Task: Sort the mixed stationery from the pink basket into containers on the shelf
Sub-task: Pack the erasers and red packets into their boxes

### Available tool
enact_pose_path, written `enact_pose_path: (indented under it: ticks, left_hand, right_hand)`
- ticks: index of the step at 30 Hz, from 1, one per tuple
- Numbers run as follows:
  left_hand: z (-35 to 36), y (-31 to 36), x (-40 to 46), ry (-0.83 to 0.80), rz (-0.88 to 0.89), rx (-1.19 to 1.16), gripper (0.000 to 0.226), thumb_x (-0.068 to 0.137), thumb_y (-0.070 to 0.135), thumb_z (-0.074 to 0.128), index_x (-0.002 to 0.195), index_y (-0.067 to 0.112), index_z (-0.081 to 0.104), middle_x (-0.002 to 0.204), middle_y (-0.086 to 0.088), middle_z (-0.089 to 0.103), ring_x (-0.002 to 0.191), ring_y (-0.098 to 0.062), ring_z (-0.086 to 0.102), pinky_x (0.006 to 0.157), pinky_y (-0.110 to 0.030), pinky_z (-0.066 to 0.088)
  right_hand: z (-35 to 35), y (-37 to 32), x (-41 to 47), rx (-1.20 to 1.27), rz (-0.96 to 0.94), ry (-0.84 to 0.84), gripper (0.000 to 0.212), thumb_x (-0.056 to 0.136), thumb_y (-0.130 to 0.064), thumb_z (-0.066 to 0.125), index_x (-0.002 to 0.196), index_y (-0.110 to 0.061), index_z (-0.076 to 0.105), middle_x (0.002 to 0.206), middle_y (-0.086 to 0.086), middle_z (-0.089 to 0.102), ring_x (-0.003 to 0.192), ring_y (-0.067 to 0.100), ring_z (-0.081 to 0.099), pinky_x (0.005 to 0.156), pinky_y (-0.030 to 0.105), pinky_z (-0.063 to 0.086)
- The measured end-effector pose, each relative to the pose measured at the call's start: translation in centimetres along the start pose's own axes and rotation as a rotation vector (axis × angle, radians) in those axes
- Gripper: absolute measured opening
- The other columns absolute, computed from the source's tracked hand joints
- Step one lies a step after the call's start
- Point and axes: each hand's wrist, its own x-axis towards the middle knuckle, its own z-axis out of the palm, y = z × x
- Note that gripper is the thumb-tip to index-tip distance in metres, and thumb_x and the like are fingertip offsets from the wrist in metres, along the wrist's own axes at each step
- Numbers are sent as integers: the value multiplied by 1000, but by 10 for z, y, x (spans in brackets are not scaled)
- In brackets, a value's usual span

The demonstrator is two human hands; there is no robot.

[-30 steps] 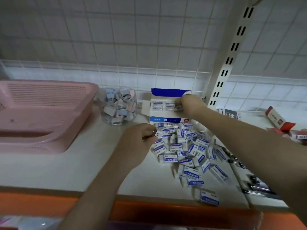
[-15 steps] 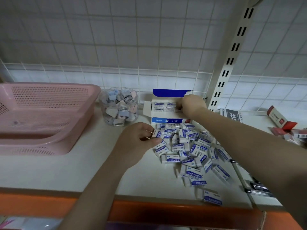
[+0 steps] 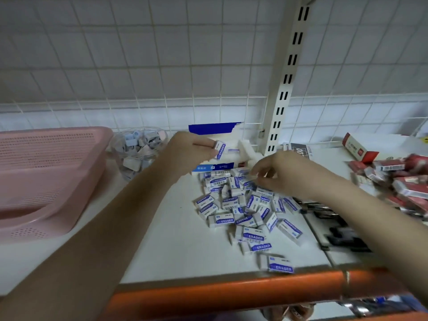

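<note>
A person's left hand (image 3: 192,150) pinches one eraser (image 3: 220,149) over the open blue-and-white box (image 3: 215,166) at 12 o'clock on the white shelf (image 3: 162,239). The right hand (image 3: 281,173), at 2 o'clock from the eraser pile (image 3: 245,209), has its fingers curled down into the pile's top edge; whether it grips an eraser cannot be told. The pink basket (image 3: 46,177) sits at 9 o'clock, with a clear jar (image 3: 139,151) of small pieces between basket and box. Red boxes (image 3: 398,179) lie at 3 o'clock.
</note>
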Motion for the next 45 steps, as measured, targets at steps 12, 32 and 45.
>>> enact_pose_path:
  ticks: [12, 32, 45]
  left_hand:
    - [67, -3, 84, 1, 190, 370, 25, 91, 10, 60, 115, 8, 66, 108, -8, 69, 87, -12, 60, 76, -20, 45]
    - [82, -21, 106, 39, 204, 939, 19, 88, -2, 58, 101, 9, 64, 72, -5, 58, 60, -20, 51, 51, -27, 38]
    - [61, -19, 86, 4, 256, 531, 27, 91, -2, 48, 105, 9, 70, 108, -6, 67, 93, -21, 62, 85, -33, 51]
  right_hand:
    - [40, -8, -54, -37, 184, 138, 29, 92, -36, 51, 118, -27, 62, 106, 4, 61, 100, 23, 58, 82, 33, 48]
    - [53, -12, -85, 163, 134, 157, 41, 91, -15, 55, 127, -35, 58, 131, -11, 54, 122, 13, 48, 104, 23, 35]
    - [46, -2, -88, 337, 183, 363, 19, 79, -18, 74, 97, -24, 74, 85, -9, 65, 72, 3, 56, 67, 13, 40]
